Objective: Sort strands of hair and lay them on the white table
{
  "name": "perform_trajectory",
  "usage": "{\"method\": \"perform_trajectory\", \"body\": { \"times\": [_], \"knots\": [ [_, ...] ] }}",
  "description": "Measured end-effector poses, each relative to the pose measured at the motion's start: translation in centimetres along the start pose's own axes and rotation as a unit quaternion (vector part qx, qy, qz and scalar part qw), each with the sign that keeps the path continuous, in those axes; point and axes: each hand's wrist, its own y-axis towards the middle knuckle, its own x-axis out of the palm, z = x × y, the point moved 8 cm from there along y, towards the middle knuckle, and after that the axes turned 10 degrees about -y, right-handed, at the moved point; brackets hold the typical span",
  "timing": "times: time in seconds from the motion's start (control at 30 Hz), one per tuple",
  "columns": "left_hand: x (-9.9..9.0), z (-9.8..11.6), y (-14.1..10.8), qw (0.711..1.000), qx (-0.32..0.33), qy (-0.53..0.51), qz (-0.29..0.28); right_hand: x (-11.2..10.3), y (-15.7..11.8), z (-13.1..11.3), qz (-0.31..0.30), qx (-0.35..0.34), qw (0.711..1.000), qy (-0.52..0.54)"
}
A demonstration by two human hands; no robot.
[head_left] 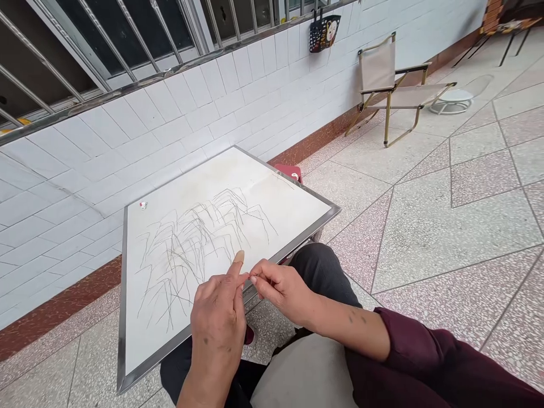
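Note:
My left hand (219,311) is over the near edge of the white table (204,175), its thumb and a finger pinched together. One raised finger wears a tan finger cot (239,256). My right hand (285,290) meets it fingertip to fingertip, thumb and forefinger also pinched. Whatever is between the fingertips is too small to make out. Beyond my hands, many thin dark bent strands (198,226) lie in loose, overlapping rows across the tabletop. A few more strands (287,180) lie near the table's far right edge.
The metal-rimmed table stands against a white tiled wall (255,102) with barred windows. A small red-and-white item (143,204) sits at its left corner. A red stool (289,171) shows behind it. Further right are a folding chair (378,73), a low white round seat (453,101) and a hanging black basket (323,34).

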Motion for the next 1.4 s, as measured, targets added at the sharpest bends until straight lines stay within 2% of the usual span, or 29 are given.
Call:
{"method": "perform_trajectory", "body": {
  "times": [0.23,0.43,0.63,0.73,0.83,1.0,1.1,1.23,1.4],
  "knots": [
    [0.3,0.0,-0.1,1.0,-0.011,-0.011,-0.016,0.8,0.0,0.7,-0.005,0.022,0.999,0.022],
    [0.9,-0.4,-0.3,0.999,-0.031,-0.032,0.01,1.0,0.1,1.2,0.016,0.038,0.997,0.057],
    [0.5,-1.7,-0.3,0.994,-0.092,-0.04,-0.032,1.5,0.3,0.9,-0.027,0.021,0.994,0.104],
    [-0.3,-2.2,-0.2,0.993,-0.112,-0.029,-0.023,1.9,0.2,0.8,-0.057,0.024,0.987,0.148],
    [-0.3,-2.2,-0.1,0.992,-0.119,-0.031,-0.027,2.0,0.1,0.8,-0.054,0.027,0.984,0.167],
    [0.3,-2.0,0.1,0.988,-0.132,-0.064,-0.051,1.7,0.2,1.1,-0.036,0.024,0.99,0.135],
    [0.1,-2.0,0.1,0.987,-0.141,-0.073,-0.035,1.9,0.4,1.4,-0.044,0.041,0.982,0.178],
    [-0.5,-2.7,-0.2,0.978,-0.182,-0.1,-0.011,2.1,0.7,1.8,-0.045,0.062,0.962,0.26],
    [-0.6,-3.6,-0.4,0.952,-0.262,-0.16,-0.014,2.2,1.1,1.7,-0.032,0.058,0.954,0.291]
  ]
}}
